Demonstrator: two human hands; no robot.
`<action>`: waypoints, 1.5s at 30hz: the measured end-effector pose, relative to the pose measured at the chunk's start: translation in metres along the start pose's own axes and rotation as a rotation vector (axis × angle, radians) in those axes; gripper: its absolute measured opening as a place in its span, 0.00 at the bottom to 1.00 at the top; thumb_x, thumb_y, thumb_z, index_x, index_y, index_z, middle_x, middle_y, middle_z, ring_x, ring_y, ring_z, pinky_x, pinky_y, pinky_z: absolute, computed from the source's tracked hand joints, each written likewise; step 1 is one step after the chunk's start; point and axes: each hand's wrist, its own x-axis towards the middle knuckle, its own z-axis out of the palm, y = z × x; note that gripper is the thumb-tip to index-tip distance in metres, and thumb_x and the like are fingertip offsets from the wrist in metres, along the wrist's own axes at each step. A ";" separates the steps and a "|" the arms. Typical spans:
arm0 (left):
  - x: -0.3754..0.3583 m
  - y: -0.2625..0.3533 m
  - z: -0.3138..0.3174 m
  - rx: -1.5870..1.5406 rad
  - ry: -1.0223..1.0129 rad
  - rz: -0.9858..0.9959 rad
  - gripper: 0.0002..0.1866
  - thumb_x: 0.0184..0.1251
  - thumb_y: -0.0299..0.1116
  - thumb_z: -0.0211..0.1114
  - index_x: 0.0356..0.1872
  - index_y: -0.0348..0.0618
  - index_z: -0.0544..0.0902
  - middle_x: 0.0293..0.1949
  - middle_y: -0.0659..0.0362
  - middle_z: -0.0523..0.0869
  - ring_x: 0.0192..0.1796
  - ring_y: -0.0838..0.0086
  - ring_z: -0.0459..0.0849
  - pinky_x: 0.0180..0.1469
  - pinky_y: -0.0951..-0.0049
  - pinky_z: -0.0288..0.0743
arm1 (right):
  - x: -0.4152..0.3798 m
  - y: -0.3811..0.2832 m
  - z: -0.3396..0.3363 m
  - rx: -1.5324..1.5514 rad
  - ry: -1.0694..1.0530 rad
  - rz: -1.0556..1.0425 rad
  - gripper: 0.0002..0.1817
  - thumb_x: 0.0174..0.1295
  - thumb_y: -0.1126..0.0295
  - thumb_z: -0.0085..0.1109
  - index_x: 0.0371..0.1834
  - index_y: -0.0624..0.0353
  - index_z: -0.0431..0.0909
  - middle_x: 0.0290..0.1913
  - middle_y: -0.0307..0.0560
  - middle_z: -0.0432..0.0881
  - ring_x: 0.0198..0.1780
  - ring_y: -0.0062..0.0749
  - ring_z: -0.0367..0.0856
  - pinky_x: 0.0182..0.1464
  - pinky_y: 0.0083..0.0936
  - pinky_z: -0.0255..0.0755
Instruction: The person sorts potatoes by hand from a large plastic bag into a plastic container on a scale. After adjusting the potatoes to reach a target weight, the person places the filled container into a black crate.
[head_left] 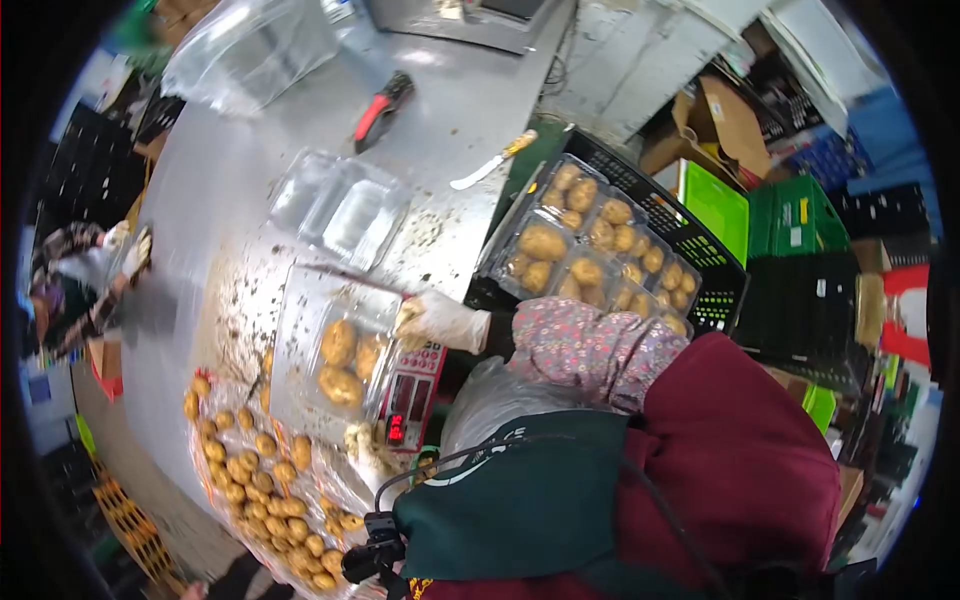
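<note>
A clear plastic clamshell container (385, 312) with potatoes (341, 386) in it rests on the steel plate of a scale (300, 390). A red digital display (396, 428) glows on the scale's front panel. My right hand (440, 322), in a white glove, has its fingers closed at the container's near rim. My left hand (368, 458), gloved too, is beside the scale's lower corner with its fingers bunched together. Whatever it may hold is hidden. Close to it lies a clear plastic bag (325, 470) with many loose potatoes (265, 483).
Empty clamshells (345, 210) sit beyond the scale, near a red-handled tool (383, 110) and a knife (495, 160). On my right, a black crate (690, 225) holds filled potato packs (585, 270). Across the metal table (240, 175), another person's gloved hands (137, 255) are visible.
</note>
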 end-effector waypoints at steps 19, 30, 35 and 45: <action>0.045 0.059 0.277 0.450 -1.126 -0.131 0.24 0.68 0.36 0.63 0.61 0.33 0.74 0.56 0.58 0.79 0.58 0.72 0.78 0.61 0.70 0.74 | -0.123 -0.057 -0.138 0.313 0.012 -0.133 0.25 0.64 0.72 0.63 0.64 0.68 0.72 0.56 0.46 0.82 0.59 0.30 0.78 0.63 0.27 0.72; 0.169 0.052 0.261 1.361 -0.619 0.604 0.19 0.70 0.45 0.64 0.40 0.35 0.88 0.30 0.46 0.88 0.32 0.60 0.88 0.38 0.64 0.79 | -0.358 0.019 -0.376 0.312 1.164 -0.230 0.24 0.72 0.59 0.53 0.67 0.60 0.73 0.65 0.45 0.76 0.67 0.33 0.71 0.71 0.30 0.62; 0.204 0.032 0.244 1.155 -0.532 0.581 0.16 0.69 0.41 0.65 0.42 0.35 0.87 0.37 0.48 0.90 0.38 0.63 0.89 0.44 0.65 0.79 | -0.340 0.038 -0.397 0.567 0.937 -0.175 0.31 0.74 0.48 0.46 0.74 0.53 0.65 0.75 0.41 0.65 0.73 0.36 0.64 0.74 0.37 0.57; 0.168 0.073 0.258 0.646 -0.109 1.042 0.05 0.64 0.26 0.66 0.39 0.40 0.85 0.34 0.53 0.87 0.36 0.66 0.85 0.41 0.69 0.79 | -0.328 -0.007 -0.422 -0.005 1.672 0.223 0.37 0.68 0.40 0.51 0.67 0.63 0.72 0.63 0.53 0.79 0.59 0.43 0.78 0.63 0.36 0.68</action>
